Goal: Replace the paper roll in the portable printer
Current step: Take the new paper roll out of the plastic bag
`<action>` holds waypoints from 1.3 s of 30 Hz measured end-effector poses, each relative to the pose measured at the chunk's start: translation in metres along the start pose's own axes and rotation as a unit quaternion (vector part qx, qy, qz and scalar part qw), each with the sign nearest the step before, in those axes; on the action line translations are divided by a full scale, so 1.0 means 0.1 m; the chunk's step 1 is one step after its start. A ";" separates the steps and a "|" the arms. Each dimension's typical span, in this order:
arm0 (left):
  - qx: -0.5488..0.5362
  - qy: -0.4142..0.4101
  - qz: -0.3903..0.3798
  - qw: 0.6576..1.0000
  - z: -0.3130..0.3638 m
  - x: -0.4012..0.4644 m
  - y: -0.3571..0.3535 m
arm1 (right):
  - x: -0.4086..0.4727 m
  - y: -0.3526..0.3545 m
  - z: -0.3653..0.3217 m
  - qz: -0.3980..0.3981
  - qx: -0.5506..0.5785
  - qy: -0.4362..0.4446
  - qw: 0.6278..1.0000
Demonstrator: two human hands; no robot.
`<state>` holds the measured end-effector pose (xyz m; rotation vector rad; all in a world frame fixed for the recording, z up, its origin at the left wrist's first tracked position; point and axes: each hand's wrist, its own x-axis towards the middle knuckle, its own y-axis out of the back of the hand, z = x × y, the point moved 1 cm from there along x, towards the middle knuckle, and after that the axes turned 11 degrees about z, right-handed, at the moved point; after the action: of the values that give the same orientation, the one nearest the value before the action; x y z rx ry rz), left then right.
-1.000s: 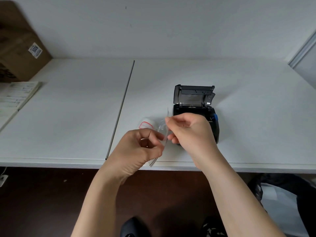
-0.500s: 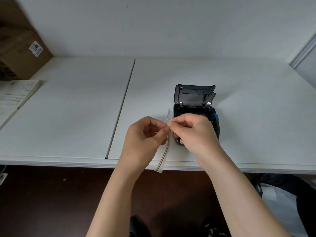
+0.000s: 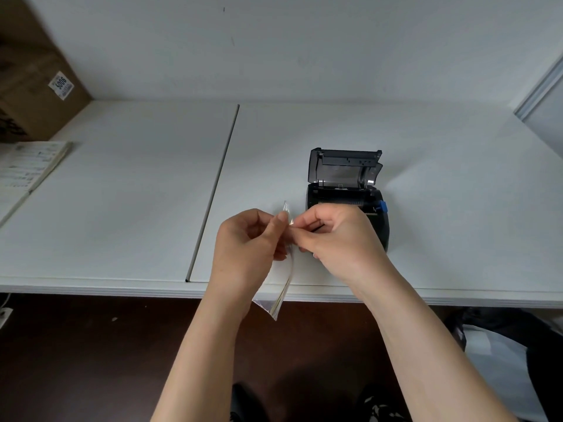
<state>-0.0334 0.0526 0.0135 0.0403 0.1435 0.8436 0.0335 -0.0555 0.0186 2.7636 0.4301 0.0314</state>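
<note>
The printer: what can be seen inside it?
The printer has its lid up; its dark compartment shows no roll. The right hand covers its front.

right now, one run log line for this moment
printer: lid open | left hand + right hand: pinching clear plastic wrapper | roll: not visible

cardboard box, booklet far left.

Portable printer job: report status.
Left hand and right hand pinching clear plastic wrapper. Black portable printer lid open. Nothing in the way.
</note>
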 end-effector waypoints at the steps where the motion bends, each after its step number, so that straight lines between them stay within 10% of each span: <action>1: 0.001 -0.001 0.001 1.000 0.00 0.00 0.00 | 0.00 0.00 0.00 0.000 -0.003 0.000 1.000; 39: 0.007 -0.040 -0.032 0.999 -0.02 0.03 0.07 | -0.06 -0.04 -0.06 0.011 0.049 -0.007 0.999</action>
<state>-0.0370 0.0597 0.0115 0.0831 0.0749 0.7750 0.0260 -0.0513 0.0230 2.8633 0.4092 -0.0038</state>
